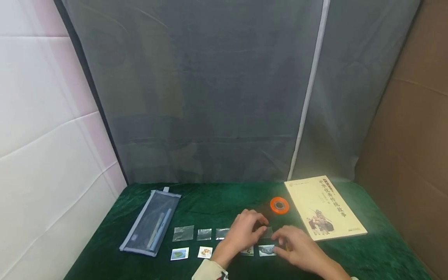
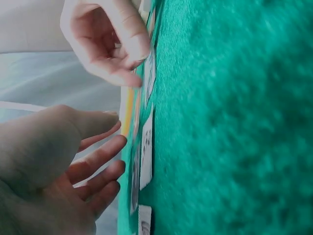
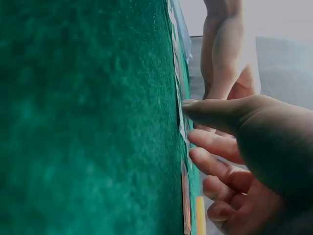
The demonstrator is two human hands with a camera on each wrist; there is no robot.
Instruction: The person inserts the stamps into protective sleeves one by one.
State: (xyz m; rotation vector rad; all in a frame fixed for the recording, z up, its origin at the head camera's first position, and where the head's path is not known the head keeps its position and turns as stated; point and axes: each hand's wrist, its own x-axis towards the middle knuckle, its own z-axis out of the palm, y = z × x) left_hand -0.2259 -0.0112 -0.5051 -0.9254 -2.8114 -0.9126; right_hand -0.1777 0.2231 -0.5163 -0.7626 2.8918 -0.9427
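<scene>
On the green cloth lie stamp-like picture cards in a row, among them a blue-green one (image 1: 179, 254), an orange-and-white one (image 1: 205, 252) and a grey one (image 1: 267, 250). Behind them runs a row of small clear plastic bags (image 1: 183, 233). My left hand (image 1: 240, 230) hovers over this row with loosely bent fingers, hiding part of it; nothing shows in its grasp. At the right end, my right hand (image 1: 297, 247) has its thumb tip right at the grey card's edge. Its fingers (image 3: 215, 161) are spread and relaxed, just above the cloth.
A blue mesh zip pouch (image 1: 150, 225) with pens inside lies at the left. Behind my hands is an orange ring-shaped roll (image 1: 279, 205). To the right lies a cream book (image 1: 325, 208). Grey fabric (image 1: 210, 97) closes off the back, with panels at both sides.
</scene>
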